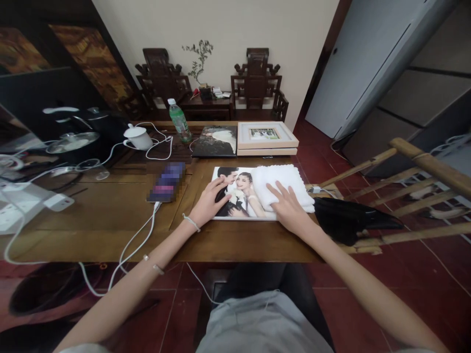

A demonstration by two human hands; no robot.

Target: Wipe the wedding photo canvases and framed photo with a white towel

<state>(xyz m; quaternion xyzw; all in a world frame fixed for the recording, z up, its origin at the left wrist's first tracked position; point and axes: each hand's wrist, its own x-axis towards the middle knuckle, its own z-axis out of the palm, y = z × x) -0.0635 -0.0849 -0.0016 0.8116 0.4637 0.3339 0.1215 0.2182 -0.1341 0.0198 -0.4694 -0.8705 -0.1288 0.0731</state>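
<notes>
A photo panel (pixel 241 196) showing a couple lies flat near the front of the wooden table. Across its left edge rests my left hand (pixel 211 198), fingers spread on the picture. A folded white towel (pixel 290 179) covers the panel's right part. My right hand (pixel 289 206) lies on the towel with its fingers apart, pressing lightly or just touching; I cannot tell which. Behind the panel are a dark photo print (pixel 215 141) and a light wooden picture frame (pixel 268 137).
Left of my hands, a phone (pixel 165 182) lies on the table (pixel 110 211) with a white cable. Farther left are a power strip (pixel 29 206), a lidded white cup (pixel 138 137) and a pot (pixel 73 144). A green bottle (pixel 179 120) stands behind. A bamboo chair (pixel 423 196) is at right.
</notes>
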